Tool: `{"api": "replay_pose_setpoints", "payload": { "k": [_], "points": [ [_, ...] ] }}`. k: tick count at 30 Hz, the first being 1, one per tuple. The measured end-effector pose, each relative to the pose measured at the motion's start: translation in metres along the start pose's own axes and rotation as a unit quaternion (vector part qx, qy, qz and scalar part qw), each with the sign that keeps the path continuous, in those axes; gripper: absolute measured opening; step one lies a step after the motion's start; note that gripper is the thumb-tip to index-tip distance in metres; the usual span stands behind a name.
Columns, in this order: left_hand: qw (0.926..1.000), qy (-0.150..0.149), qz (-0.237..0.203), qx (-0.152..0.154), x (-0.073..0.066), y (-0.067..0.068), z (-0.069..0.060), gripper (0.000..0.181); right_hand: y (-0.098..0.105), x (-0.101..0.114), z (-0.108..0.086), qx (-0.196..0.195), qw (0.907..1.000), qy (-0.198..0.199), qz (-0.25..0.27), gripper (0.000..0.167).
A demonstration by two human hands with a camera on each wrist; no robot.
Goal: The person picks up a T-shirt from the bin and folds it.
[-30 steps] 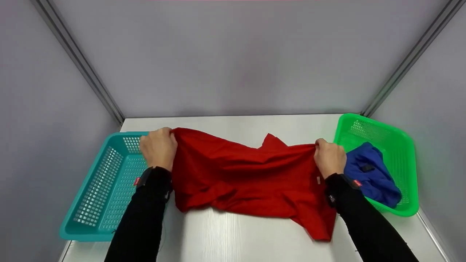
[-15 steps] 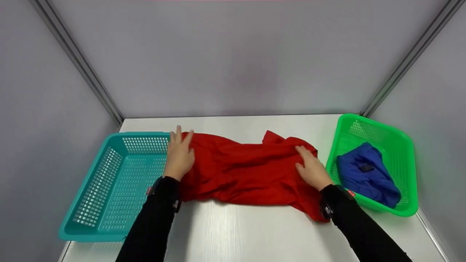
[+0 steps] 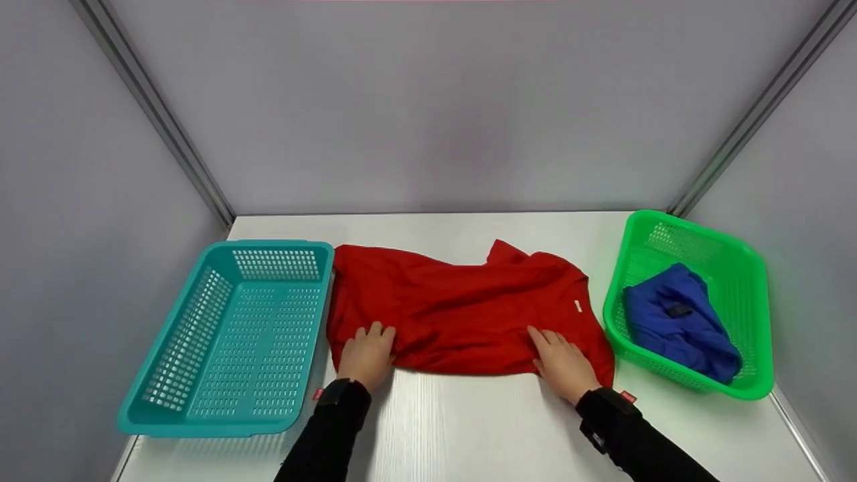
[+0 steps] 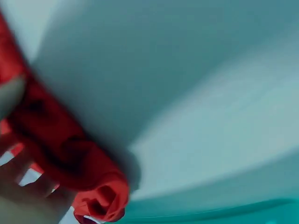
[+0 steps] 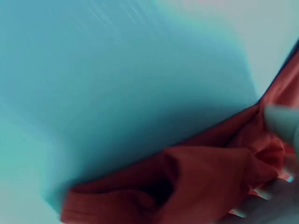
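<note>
A red shirt [image 3: 462, 301] lies folded over and creased across the white table, with a small white label near its right end. At its near edge on the left, my left hand [image 3: 367, 355] pinches the cloth, fingers on top. My right hand [image 3: 564, 367] does likewise towards the right end. In the left wrist view, the shirt's rolled edge [image 4: 70, 149] passes between thumb and fingers. Bunched red cloth [image 5: 205, 177] sits between thumb and fingers in the right wrist view. The palms are hidden.
A teal perforated basket [image 3: 328, 268] stands left of the shirt, almost touching it. On the right, a green basket [image 3: 753, 321] holds a crumpled blue garment [image 3: 676, 321]. Grey panels [image 3: 462, 107] wall the table [image 3: 428, 435] at the back and sides.
Both hands let go of the shirt's far corners, passed over it with spread fingers and came down to its near edge. The shirt now lies flatter on the table.
</note>
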State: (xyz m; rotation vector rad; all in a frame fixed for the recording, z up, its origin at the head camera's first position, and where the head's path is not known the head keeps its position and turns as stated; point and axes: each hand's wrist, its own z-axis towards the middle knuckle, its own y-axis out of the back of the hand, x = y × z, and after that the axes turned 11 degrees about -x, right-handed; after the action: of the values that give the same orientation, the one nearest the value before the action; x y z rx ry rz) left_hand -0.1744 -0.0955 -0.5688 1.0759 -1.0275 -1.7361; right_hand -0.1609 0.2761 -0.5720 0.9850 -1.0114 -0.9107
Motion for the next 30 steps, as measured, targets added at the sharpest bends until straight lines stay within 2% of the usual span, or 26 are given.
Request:
{"api": "replay_pose_setpoints", "payload": {
  "k": [1,3,5,6,8,11,15,17,19,20,21,22,23,24,26,27,28,30],
  "points": [
    [0.9997,-0.002,0.002,-0.025,0.001,-0.001,-0.001,0.025,-0.001,-0.003,-0.001,-0.022,0.9998,0.004,-0.002,0.052],
    [0.9978,0.009,-0.011,-0.064,0.004,0.0,-0.001,0.015,-0.002,-0.008,-0.004,-0.06,0.9982,0.007,-0.009,0.042],
    [0.9927,0.039,-0.051,-0.102,0.007,0.005,-0.001,0.013,-0.002,-0.012,-0.006,-0.088,0.9959,0.004,-0.02,0.029],
    [0.9878,0.056,-0.079,-0.122,0.008,0.009,0.0,0.013,-0.002,-0.014,-0.007,-0.1,0.9946,0.003,-0.025,0.023],
    [0.9757,0.079,-0.135,-0.154,0.009,0.02,0.001,0.011,-0.001,-0.018,-0.007,-0.126,0.9917,-0.001,-0.029,0.014],
    [0.9529,0.098,-0.219,-0.186,0.01,0.038,-0.002,0.007,0.004,-0.023,-0.007,-0.166,0.9858,-0.026,-0.004,0.01],
    [0.919,0.142,-0.31,-0.199,0.013,0.058,-0.012,0.012,0.014,-0.027,-0.009,-0.207,0.9719,-0.087,0.07,0.013],
    [0.9021,0.166,-0.341,-0.206,0.016,0.065,-0.02,0.013,0.02,-0.029,-0.011,-0.22,0.9647,-0.102,0.102,0.015],
    [0.894,0.173,-0.356,-0.211,0.02,0.07,-0.03,0.013,0.026,-0.03,-0.014,-0.226,0.9608,-0.097,0.127,0.016],
    [0.894,0.172,-0.356,-0.211,0.022,0.072,-0.035,0.013,0.029,-0.031,-0.016,-0.225,0.9607,-0.088,0.137,0.016],
    [0.8987,0.165,-0.347,-0.212,0.024,0.074,-0.041,0.013,0.032,-0.031,-0.018,-0.221,0.9614,-0.073,0.146,0.018],
    [0.9067,0.155,-0.333,-0.208,0.026,0.075,-0.046,0.014,0.034,-0.032,-0.02,-0.214,0.9631,-0.055,0.154,0.019],
    [0.9177,0.142,-0.314,-0.198,0.028,0.076,-0.052,0.014,0.036,-0.033,-0.022,-0.203,0.9655,-0.034,0.159,0.02],
    [0.9323,0.125,-0.287,-0.181,0.029,0.077,-0.057,0.014,0.037,-0.034,-0.023,-0.19,0.9691,-0.009,0.157,0.022],
    [0.9643,0.091,-0.215,-0.125,0.029,0.078,-0.066,0.018,0.039,-0.037,-0.026,-0.161,0.975,0.052,0.144,0.025],
    [0.9781,0.07,-0.173,-0.092,0.029,0.079,-0.069,0.02,0.039,-0.039,-0.027,-0.148,0.9773,0.084,0.126,0.025],
    [0.9881,0.05,-0.134,-0.056,0.029,0.08,-0.072,0.022,0.039,-0.041,-0.028,-0.136,0.9789,0.114,0.102,0.023],
    [0.9978,0.02,-0.063,0.006,0.029,0.08,-0.074,0.025,0.038,-0.045,-0.028,-0.12,0.9779,0.166,0.039,0.018]
  ]
}}
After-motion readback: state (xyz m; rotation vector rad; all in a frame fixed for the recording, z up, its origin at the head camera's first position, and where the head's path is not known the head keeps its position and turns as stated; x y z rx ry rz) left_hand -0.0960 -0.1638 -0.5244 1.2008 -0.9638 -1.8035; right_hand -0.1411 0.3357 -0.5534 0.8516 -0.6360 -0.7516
